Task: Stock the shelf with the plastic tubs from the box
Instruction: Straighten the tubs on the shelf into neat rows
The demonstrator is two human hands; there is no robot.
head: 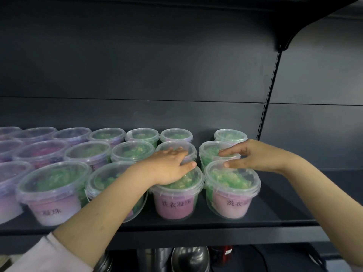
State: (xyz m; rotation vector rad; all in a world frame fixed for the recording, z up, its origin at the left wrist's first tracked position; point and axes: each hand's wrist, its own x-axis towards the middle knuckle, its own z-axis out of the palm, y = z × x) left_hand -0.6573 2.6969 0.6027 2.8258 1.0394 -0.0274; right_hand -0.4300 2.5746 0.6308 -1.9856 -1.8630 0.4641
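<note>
Tubs (53, 193) on shelf (284, 193): approx. 18, in 3 rows (7 back, 6 mid, 5 front), clear lids, green contents. L hand (169, 165) lies flat, fingers (173, 152) straight, palm on front-row lid, tips on mid-row lid; grips nothing. R hand (255, 158) loosely spread, tips touching neighbouring mid-row lid, thumb on front lid.

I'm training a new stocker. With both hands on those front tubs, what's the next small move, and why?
Probably lift both hands away and fetch another tub. The left hand lies flat on one front tub, the right hand only touches the rightmost tub; both stand upright in line, and bare shelf lies to their right.
</note>
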